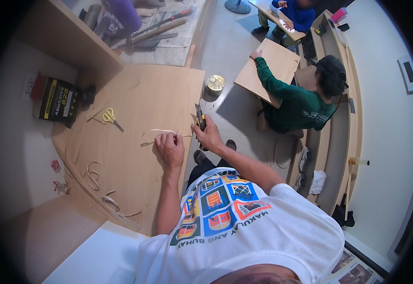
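Note:
My right hand (210, 135) grips a black and yellow utility knife (200, 121) just off the right edge of the wooden tabletop (121, 99), its blade end pointing away from me. On the board near that edge, my left hand (170, 147) has its fingers bent down over a thin, pale strip (161, 130). One part of the strip curls up beyond the knuckles, and another runs toward the knife. Yellow-handled scissors (109, 117) lie farther left on the board, untouched.
Strip offcuts (92, 176) lie at the board's left. A black and yellow box (57, 102) stands by the wall. Tools (161, 28) rest on a paper-covered surface beyond. A round tin (215, 84) is on the floor. Right, a person in green (296, 104) handles a panel (268, 68); another works behind.

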A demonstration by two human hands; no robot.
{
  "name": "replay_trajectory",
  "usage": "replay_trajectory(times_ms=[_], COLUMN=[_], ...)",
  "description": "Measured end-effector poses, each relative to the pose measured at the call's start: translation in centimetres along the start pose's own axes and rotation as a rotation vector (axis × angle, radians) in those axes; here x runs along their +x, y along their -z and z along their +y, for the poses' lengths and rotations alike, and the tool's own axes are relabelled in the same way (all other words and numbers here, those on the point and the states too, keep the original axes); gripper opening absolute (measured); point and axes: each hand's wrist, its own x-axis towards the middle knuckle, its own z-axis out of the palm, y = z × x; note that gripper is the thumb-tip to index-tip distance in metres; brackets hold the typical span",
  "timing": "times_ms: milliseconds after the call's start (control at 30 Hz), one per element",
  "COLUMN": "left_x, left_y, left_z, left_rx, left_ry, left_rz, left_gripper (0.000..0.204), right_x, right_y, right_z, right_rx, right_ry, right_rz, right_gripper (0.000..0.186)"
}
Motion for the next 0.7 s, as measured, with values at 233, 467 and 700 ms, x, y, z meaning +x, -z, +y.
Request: replay_trajectory(times_ms=[233,467,700], left_x=[0.1,0.1,0.4], left_y=[-0.2,0.1,0.2], left_z=[-0.1,0.2,0.4], left_rx=[0.002,0.005,0.017], left_ry=[-0.015,-0.001,0.009], left_rz=[0.019,0.010,0.005], left_gripper=[0.016,0.016,0.017], right_x=[-0.2,-0.2,-0.4], right_y=[0.0,0.0,0.5], right_z=[0.3,-0.4,-1.4], right_rx=[0.000,-0.059,-0.125], right_ry=[0.027,0.097,0.185], right_rz=[0.007,0.052,0.063], right_gripper=[0.031,0.028,0.036])
